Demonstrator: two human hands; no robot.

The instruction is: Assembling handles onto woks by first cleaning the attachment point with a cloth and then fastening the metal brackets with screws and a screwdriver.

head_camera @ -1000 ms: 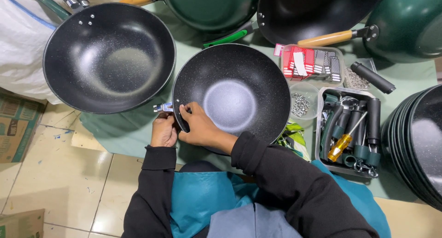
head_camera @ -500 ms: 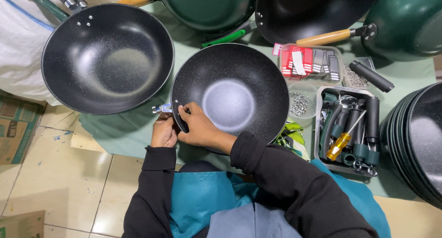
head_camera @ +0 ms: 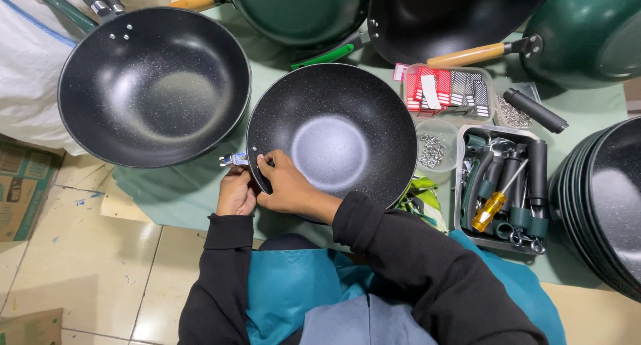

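Red, white and grey label cards [head_camera: 446,89] in a clear tray; brown cardboard boxes [head_camera: 25,188] at left.

Long black sleeves, ribbed cuffs, teal apron, grey cloth at lap

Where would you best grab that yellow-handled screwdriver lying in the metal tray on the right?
Probably by its yellow handle, coming straight down from above. The screwdriver lies slanted on top of the dark handles in the metal tray, so its thick handle end is exposed, while its thin shaft points up and right and gives little to pinch.
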